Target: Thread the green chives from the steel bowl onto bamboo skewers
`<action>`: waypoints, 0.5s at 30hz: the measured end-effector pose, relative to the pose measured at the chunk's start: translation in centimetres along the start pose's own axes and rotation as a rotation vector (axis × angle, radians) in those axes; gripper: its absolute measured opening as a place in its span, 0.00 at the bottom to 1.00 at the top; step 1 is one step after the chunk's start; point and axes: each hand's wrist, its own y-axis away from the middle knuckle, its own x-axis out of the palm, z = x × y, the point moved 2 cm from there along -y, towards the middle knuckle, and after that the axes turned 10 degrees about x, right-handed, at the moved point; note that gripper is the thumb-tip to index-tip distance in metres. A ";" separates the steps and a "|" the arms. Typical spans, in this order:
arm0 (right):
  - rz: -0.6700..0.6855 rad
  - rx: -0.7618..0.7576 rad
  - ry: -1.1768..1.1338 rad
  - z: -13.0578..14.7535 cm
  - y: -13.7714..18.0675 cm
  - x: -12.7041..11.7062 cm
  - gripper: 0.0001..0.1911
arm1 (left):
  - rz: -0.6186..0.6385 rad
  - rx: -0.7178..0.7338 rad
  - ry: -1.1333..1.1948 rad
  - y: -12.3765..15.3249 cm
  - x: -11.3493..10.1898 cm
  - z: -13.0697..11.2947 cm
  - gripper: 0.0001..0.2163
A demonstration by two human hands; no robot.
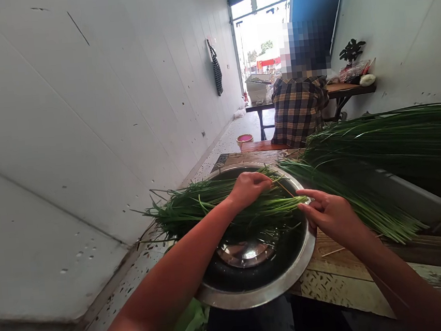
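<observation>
A bunch of long green garlic chives [208, 200] lies across a round metal basin [256, 298], leaves to the left and pale stem ends to the right. At the basin's right rim, the thumb and fingers of my right hand [329, 215] pinch those stem ends. My left hand [250, 187] is closed in a pinch above the bunch, near the basin's far side. A thin yellowish strand [285, 188] runs from its fingertips toward my right hand. The basin's shiny bottom shows below the chives.
More chives [365, 209] lie on the wooden table [333, 279] at right, beside a grey crate [405, 181] heaped with long leaves. A white wall [120, 92] stands close on the left. Ahead, a person in a plaid shirt [296, 106] sits facing away.
</observation>
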 end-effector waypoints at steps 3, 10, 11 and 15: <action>-0.003 0.012 0.003 -0.1 0.0 0.0 0.23 | 0.019 -0.022 0.044 0.1 0.1 -0.1 0.10; 0.004 0.023 -0.013 -0.2 0.1 0.0 0.24 | 0.006 -0.040 0.137 0.0 0.2 0.1 0.10; 0.001 0.027 -0.010 -0.2 0.1 0.0 0.24 | 0.004 -0.043 0.155 0.0 0.2 0.2 0.10; 0.001 0.035 0.002 -0.1 0.1 -0.1 0.24 | 0.001 -0.053 0.197 -0.1 0.3 0.5 0.10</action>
